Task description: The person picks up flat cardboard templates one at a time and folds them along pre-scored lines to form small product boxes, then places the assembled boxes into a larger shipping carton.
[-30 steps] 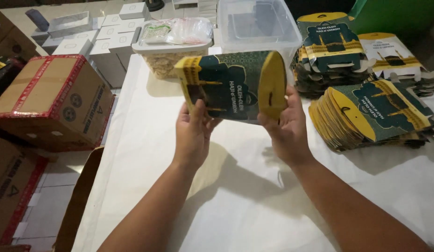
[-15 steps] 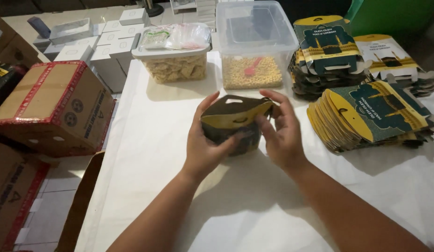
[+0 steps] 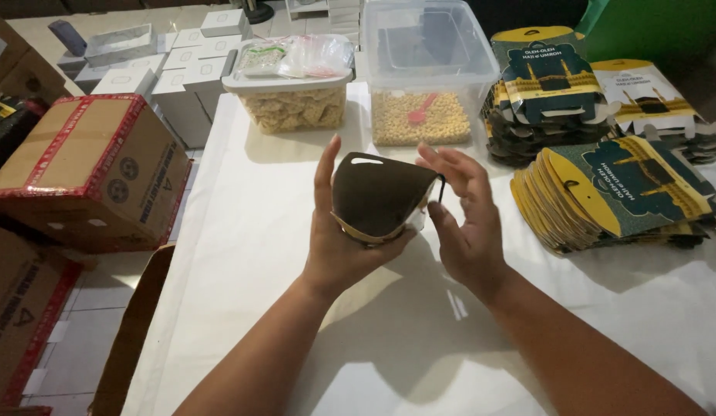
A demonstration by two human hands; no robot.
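My left hand [image 3: 339, 235] grips a folded cardboard package [image 3: 377, 196], dark on top with a yellow rim and a small hanging slot, held above the white table [image 3: 242, 254]. My right hand [image 3: 466, 219] is beside the package's right edge with its fingers spread, fingertips at or just off the card; whether they touch it is unclear. Flat dark-and-yellow package blanks lie in a fanned stack [image 3: 612, 196] to the right of my right hand.
Two clear tubs stand at the back: one with crackers [image 3: 292, 104], one with yellow puffs and a pink scoop [image 3: 421, 115]. More blank stacks [image 3: 543, 85] sit back right. Taped cardboard boxes [image 3: 88, 166] and white boxes [image 3: 169, 77] are on the left floor.
The package went from held up flat with its printed face toward me to lowered and folded into a pouch shape. My right hand has opened and come off to its side.
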